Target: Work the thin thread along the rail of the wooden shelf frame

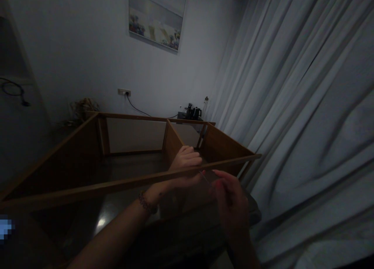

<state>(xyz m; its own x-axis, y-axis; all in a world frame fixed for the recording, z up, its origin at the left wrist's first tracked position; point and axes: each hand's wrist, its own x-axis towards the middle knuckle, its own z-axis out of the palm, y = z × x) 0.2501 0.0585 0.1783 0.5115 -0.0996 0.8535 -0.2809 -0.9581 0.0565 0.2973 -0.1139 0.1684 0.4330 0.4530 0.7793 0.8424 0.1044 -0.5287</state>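
Observation:
My left hand [187, 159], with a bracelet on its wrist, reaches under the front wooden rail [117, 186] of an open-topped wooden frame. Its fingers curl closed behind the rail, at the top of the middle divider [174, 138]. My right hand [230, 197] is in front of the rail, thumb and fingertips pinched together. From it a thin, pale, rod-like piece [206, 178] points toward the rail's underside near my left palm; its kind is too dark to make out.
Grey-white curtains [292, 86] hang close along the right. Behind the frame stand a black kettle [196, 113] and a small dark table. A cable runs from a wall socket [124, 92]. A framed picture [157, 21] hangs above. Bundled stuff [84, 105] lies beyond the frame's far-left corner.

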